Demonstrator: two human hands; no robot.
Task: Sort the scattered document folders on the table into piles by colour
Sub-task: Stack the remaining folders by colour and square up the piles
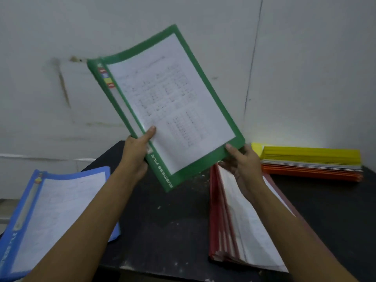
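Note:
A green folder (pixel 162 102) with a printed white sheet under its clear cover is held up in the air above the black table (pixel 168 231). My left hand (pixel 136 151) grips its spine edge, thumb on the cover. My right hand (pixel 242 159) pinches its lower right corner. A blue folder (pixel 46 216) lies at the table's left edge. A pile of red folders (pixel 230 220) lies under my right forearm. At the back right, yellow folders (pixel 309 154) sit stacked on orange folders (pixel 311 173), with white sheets between them.
A grey-white wall (pixel 101 37) rises right behind the table, with a corner seam at the right. The blue folder hangs past the table's left edge. Bare black tabletop shows between the blue and red folders and to the right of the red pile.

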